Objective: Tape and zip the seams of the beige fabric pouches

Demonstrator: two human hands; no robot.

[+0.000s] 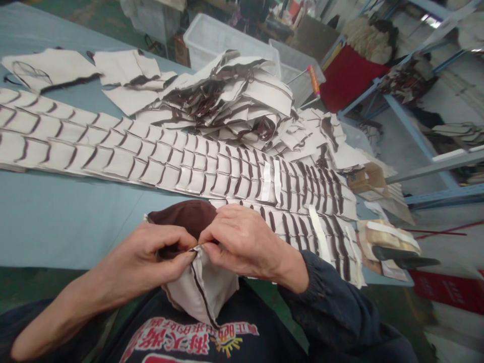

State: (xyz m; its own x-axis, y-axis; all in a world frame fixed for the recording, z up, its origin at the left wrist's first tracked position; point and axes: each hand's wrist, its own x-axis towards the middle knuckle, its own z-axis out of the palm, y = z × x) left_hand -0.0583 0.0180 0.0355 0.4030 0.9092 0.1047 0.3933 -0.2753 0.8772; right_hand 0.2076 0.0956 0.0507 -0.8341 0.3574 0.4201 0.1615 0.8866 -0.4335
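Both my hands pinch one fabric piece (202, 287) close to my chest, at the near edge of the blue table (56, 222). The piece is cream cloth with a dark brown seam line and a brown furry part (187, 214) at its top. My left hand (151, 254) grips its left edge between thumb and fingers. My right hand (242, 242) pinches the same edge from the right, fingertips touching those of the left. Rows of like cream pieces (151, 156) with brown edges lie overlapped across the table just beyond my hands.
A loose heap of the same pieces (230, 101) rises at the table's far side. Clear plastic bins (227, 43) stand behind it. Large scissors (404, 257) and paper strips lie at the right end. Blue metal shelving (423, 146) stands to the right.
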